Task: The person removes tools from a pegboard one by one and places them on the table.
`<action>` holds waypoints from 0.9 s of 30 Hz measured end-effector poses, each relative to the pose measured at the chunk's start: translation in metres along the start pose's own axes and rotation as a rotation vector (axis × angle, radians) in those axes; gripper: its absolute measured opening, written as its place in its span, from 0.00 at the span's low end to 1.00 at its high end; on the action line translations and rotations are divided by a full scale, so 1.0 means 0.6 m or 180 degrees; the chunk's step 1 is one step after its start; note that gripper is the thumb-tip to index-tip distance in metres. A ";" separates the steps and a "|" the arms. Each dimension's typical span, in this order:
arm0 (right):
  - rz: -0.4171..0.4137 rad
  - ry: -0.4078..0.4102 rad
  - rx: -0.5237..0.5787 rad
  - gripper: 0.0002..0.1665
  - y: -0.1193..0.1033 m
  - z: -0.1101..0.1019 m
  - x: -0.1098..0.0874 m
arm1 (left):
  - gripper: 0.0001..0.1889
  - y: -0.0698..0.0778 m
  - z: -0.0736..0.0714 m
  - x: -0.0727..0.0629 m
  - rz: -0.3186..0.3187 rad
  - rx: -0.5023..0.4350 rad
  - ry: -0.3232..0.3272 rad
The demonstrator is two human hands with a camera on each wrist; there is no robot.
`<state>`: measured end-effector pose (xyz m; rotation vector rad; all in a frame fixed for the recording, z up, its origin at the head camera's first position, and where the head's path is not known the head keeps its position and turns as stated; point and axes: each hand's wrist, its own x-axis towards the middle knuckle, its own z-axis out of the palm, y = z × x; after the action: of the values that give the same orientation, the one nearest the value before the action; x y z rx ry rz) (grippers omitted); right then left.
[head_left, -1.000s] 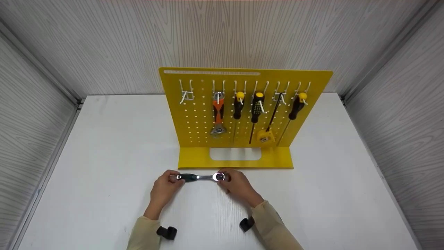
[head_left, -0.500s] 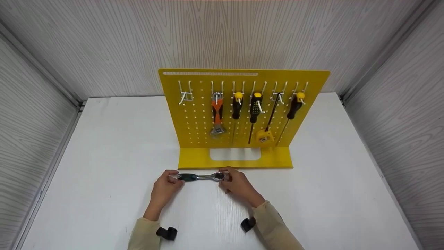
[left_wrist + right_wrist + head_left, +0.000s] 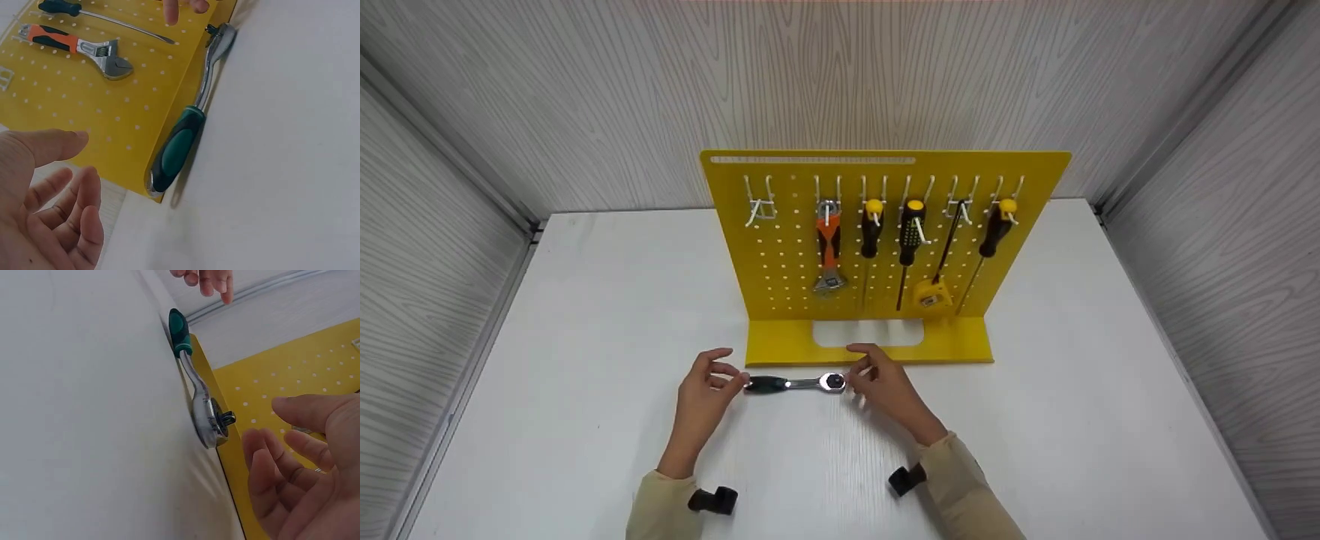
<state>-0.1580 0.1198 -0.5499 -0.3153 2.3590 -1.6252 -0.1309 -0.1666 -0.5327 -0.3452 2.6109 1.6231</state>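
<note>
A ratchet wrench (image 3: 802, 383) with a dark green grip and a chrome head lies sideways on the white table, just in front of the yellow pegboard's base. Its green grip (image 3: 179, 147) shows whole in the left wrist view, with no fingers on it. The square drive stub (image 3: 226, 418) on the head faces up. My left hand (image 3: 706, 391) hovers by the handle end, fingers relaxed and apart from the tool. Beside the ratchet head, my right hand (image 3: 889, 388) is also off the tool, its fingers loosely bent around nothing.
The yellow pegboard (image 3: 780, 277) stands behind the wrench. On its hooks hang an orange adjustable wrench (image 3: 830, 244), several screwdrivers, one being a black screwdriver (image 3: 911, 234), and a yellow tape measure (image 3: 933, 293). The leftmost hook (image 3: 760, 210) carries nothing. Pale walls surround the table.
Both hands have let go of the ratchet wrench and spread their fingers, the left drawing back leftward and the right shifting slightly rightward. The wrench stays in about the same place.
</note>
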 end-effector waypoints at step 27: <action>-0.0062 0.0371 0.0693 0.45 -0.054 0.011 0.059 | 0.31 0.160 0.039 0.050 0.0813 -0.0516 0.0035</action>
<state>-0.1882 0.0913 -0.5252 -0.2054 2.2367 -1.9372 -0.1824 -0.1097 -0.4633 -0.0252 2.6278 1.9206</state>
